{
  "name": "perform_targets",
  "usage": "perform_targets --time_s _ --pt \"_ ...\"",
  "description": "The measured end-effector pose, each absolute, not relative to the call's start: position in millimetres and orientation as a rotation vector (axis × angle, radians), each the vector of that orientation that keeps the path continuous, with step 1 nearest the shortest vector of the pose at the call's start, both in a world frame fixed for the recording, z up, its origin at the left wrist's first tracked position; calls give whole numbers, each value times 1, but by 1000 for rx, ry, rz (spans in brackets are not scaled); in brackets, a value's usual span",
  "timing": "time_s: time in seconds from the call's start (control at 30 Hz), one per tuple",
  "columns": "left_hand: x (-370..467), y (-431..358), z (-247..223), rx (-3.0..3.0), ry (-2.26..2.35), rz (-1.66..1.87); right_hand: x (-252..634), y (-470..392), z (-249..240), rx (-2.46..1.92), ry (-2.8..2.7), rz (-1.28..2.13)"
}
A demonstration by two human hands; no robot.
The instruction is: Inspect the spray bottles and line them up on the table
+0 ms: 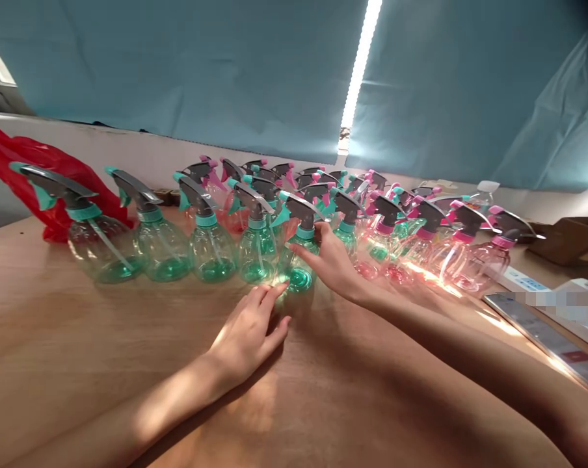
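My right hand (329,259) is wrapped round the upper body of a clear green spray bottle (298,276), thumb in front and fingers partly hidden behind it. The bottle stands upright on the wooden table (128,364), with a grey and teal trigger head. Low in front of it, my left hand (249,328) rests near the tabletop, fingers apart, the fingertips close to the bottle's base; whether they touch it I cannot tell. To the left stands another green spray bottle (256,257), and to the right a pink spray bottle (372,250).
Several more green and pink spray bottles stand in rows behind. A red plastic bag (45,156) lies at the far left. On the right are a phone (542,335), a white power strip (528,281) and a brown cardboard box (567,240). Blue-grey curtains (177,71) hang behind.
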State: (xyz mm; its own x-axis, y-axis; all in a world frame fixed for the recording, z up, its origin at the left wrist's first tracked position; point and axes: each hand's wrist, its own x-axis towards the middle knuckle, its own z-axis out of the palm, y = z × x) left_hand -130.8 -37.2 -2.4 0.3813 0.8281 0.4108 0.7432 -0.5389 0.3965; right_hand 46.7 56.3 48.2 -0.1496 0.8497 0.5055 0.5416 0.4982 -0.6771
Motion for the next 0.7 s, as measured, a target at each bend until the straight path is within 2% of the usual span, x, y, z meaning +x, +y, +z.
perform_targets --time_s 0.7 --pt "-126 -40 3 2685 1252 724 33 81 43 -1215 -1737 382"
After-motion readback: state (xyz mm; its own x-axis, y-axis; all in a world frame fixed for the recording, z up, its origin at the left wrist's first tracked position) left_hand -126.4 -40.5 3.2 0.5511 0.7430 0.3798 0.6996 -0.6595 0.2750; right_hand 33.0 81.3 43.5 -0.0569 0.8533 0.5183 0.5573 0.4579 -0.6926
